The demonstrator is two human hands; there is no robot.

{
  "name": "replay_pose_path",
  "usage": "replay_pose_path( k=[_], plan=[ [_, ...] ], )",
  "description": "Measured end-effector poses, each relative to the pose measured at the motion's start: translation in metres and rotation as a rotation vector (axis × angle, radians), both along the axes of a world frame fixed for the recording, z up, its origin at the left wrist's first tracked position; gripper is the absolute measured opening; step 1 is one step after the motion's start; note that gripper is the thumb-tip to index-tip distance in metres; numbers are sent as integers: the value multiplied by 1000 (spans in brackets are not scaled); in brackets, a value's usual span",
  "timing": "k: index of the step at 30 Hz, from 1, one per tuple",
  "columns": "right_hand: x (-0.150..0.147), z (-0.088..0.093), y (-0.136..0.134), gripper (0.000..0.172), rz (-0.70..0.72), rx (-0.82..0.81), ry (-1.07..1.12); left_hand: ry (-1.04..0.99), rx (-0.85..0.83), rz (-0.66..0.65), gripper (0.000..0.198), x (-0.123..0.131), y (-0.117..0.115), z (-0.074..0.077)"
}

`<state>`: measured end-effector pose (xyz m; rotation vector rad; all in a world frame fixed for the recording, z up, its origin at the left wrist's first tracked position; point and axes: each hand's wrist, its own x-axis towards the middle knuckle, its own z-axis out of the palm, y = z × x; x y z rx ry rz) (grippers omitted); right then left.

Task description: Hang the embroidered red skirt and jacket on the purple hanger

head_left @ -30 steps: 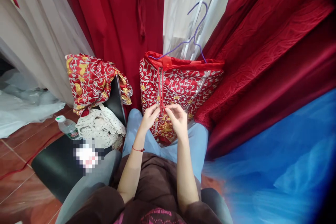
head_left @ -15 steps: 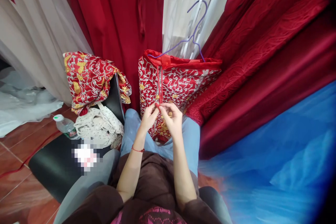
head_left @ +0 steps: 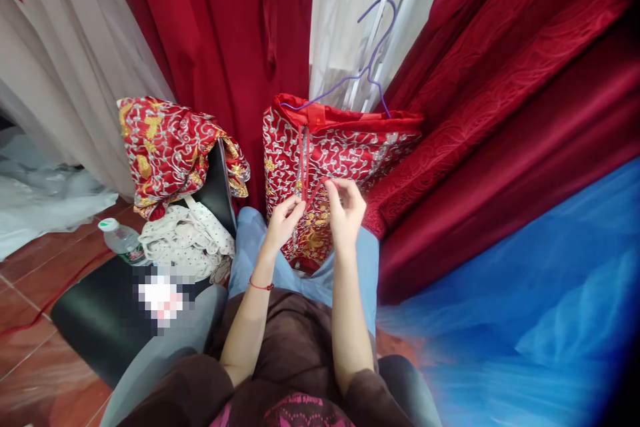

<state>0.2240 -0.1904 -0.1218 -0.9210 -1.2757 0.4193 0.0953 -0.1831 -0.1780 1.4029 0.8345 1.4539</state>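
A red garment with silver and gold embroidery (head_left: 340, 150) hangs from a purple wire hanger (head_left: 367, 60) in front of my knees. A thin red cord (head_left: 305, 173) runs down its front. My left hand (head_left: 283, 220) pinches the cord's lower end, a red string bracelet on its wrist. My right hand (head_left: 345, 210) is raised a little higher, fingers pinched on the cord's other strand. Both hands lie against the garment's lower front.
A black chair (head_left: 107, 320) at my left carries a second embroidered red garment (head_left: 173, 153), a white dotted cloth (head_left: 187, 240) and a plastic bottle (head_left: 120, 240). Red curtains (head_left: 225, 40), a white veil (head_left: 65, 67) and blue tulle (head_left: 540, 307) surround me.
My right hand has lifted up and to the right, drawing its strand of the red cord away from the left hand. The left hand stays about where it was.
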Motion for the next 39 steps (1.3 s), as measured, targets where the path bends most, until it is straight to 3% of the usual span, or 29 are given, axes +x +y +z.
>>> replay_pose_path(
  k=[5,15,23,28,33,39],
  plan=[
    [-12,4,44,24,348,-235,86,-107,-57,-16,40,0,-5,7],
    [-28,4,44,14,165,-187,-79,-156,-59,-55,44,-1,-12,16],
    [-21,-8,41,37,538,-382,137,-170,-87,-11,47,1,-9,15],
    [-13,-5,34,38,570,-421,150,-182,-95,20,43,-1,-8,14],
    [-6,-6,26,52,724,-405,143,-184,-71,16,44,-4,-7,15],
    [5,-8,22,30,782,-403,-168,-147,-147,102,51,-5,-6,10]
  ],
)
